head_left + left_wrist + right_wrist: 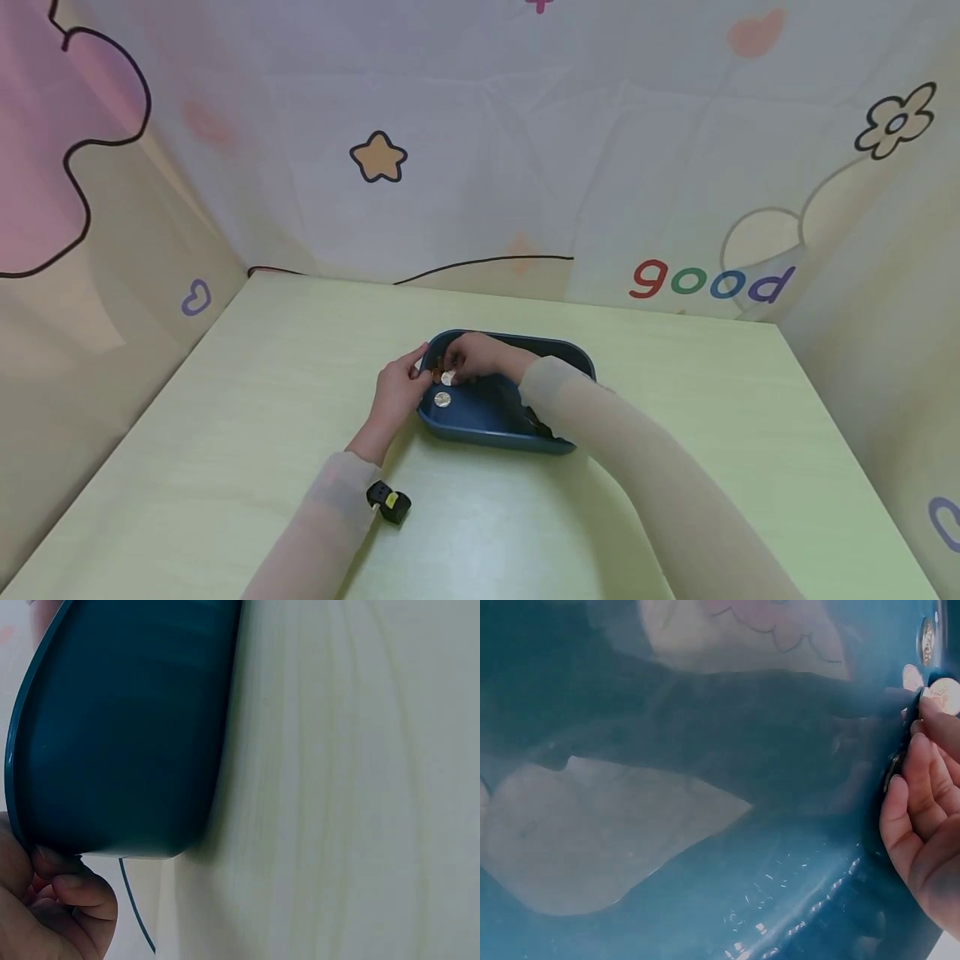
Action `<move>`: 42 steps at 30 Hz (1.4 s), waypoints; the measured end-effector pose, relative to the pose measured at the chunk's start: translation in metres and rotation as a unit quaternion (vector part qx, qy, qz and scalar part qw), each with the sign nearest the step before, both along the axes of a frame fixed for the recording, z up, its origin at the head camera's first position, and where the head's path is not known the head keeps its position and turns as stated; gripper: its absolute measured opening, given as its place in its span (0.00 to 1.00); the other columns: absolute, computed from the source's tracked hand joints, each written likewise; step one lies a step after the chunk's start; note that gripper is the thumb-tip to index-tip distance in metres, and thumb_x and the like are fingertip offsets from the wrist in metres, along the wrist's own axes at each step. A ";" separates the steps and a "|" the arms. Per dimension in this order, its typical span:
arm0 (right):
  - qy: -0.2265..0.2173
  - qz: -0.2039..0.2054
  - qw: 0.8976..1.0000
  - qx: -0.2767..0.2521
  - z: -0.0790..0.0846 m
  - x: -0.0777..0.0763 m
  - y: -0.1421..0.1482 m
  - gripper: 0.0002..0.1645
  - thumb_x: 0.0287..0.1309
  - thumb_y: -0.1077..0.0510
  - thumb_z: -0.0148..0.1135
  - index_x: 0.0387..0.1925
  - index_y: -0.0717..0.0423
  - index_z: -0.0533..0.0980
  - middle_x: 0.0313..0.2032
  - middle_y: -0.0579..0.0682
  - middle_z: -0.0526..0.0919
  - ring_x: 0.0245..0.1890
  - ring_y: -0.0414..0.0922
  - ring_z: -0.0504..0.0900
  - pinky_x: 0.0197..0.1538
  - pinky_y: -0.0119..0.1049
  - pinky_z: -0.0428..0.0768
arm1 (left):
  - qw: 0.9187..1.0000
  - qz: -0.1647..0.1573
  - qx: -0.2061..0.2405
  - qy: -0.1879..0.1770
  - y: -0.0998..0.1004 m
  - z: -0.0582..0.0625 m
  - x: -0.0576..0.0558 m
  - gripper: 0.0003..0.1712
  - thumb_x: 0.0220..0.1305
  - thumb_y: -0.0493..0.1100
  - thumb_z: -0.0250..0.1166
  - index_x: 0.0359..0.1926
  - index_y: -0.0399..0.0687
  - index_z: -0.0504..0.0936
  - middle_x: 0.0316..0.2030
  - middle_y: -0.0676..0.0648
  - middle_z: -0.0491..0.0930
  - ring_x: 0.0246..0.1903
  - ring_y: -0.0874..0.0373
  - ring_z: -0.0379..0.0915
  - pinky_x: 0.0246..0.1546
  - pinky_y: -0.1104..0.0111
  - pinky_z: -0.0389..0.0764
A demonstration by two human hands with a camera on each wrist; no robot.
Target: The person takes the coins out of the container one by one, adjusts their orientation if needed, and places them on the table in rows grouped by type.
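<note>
A dark blue tray [480, 435] with rounded corners lies on the table. My left hand [397, 387] grips the tray's left end, its fingers bent at the rim in the left wrist view. Inside that end, my right hand [474, 356] reaches down with curled fingers and pinches a coin [924, 693] at the fingertips. Beside these fingers, another silvery coin [946, 695] shows in the right wrist view. One more coin [442, 400] lies on the tray floor, nearer me. Parts of other coins are hidden behind the right fingers.
The pale green table [300, 400] extends around the tray. A printed cloth [465, 167] stands behind it and at both sides. A small black device [389, 502] is strapped at my left wrist. My right sleeve [637, 442] crosses the tray's right end and covers part of it.
</note>
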State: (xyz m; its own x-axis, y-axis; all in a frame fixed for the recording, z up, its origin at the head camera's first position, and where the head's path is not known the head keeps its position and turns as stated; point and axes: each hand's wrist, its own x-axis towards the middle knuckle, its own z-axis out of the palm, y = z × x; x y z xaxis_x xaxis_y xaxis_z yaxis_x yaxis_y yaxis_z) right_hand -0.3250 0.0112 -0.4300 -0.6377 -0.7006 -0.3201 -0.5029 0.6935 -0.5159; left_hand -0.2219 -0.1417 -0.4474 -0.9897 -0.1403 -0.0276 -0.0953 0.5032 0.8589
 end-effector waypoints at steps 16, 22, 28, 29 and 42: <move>-0.024 0.012 0.999 0.020 0.008 -0.002 0.000 0.09 0.69 0.62 0.59 0.36 0.60 0.84 0.33 0.50 0.84 0.29 0.39 0.80 0.35 0.27 0.78 | 1.000 -0.001 0.005 0.016 0.001 -0.001 0.000 0.33 0.63 0.33 0.58 0.71 0.41 0.73 0.17 0.54 0.60 0.17 0.61 0.54 0.22 0.72 0.58; -0.043 0.010 0.999 0.021 0.025 -0.002 0.002 0.09 0.70 0.60 0.58 0.40 0.61 0.83 0.37 0.52 0.85 0.32 0.41 0.81 0.37 0.30 0.80 | 1.000 0.002 0.005 0.016 0.001 -0.002 0.001 0.32 0.63 0.33 0.58 0.70 0.40 0.73 0.18 0.54 0.61 0.18 0.61 0.55 0.21 0.72 0.59; -0.053 0.018 0.998 0.001 0.043 -0.001 0.009 0.09 0.71 0.59 0.59 0.39 0.62 0.81 0.34 0.50 0.83 0.31 0.40 0.81 0.42 0.33 0.84 | 1.000 0.002 0.004 0.024 0.000 -0.001 0.000 0.32 0.63 0.33 0.58 0.70 0.40 0.73 0.17 0.54 0.60 0.17 0.62 0.54 0.21 0.73 0.58; -0.054 0.019 0.998 -0.003 0.045 0.000 0.011 0.09 0.71 0.59 0.59 0.39 0.61 0.80 0.34 0.49 0.82 0.31 0.40 0.80 0.42 0.33 0.83 | 1.000 0.003 0.004 0.024 0.000 -0.001 0.000 0.32 0.63 0.33 0.58 0.70 0.40 0.73 0.17 0.54 0.60 0.17 0.62 0.54 0.21 0.73 0.58; -0.029 0.001 0.998 -0.050 0.081 0.014 0.052 0.07 0.70 0.61 0.59 0.37 0.62 0.77 0.31 0.51 0.81 0.32 0.46 0.83 0.43 0.35 0.84 | 1.000 0.011 -0.003 0.025 0.003 0.000 0.002 0.32 0.63 0.33 0.58 0.70 0.39 0.74 0.18 0.54 0.60 0.18 0.61 0.54 0.22 0.73 0.58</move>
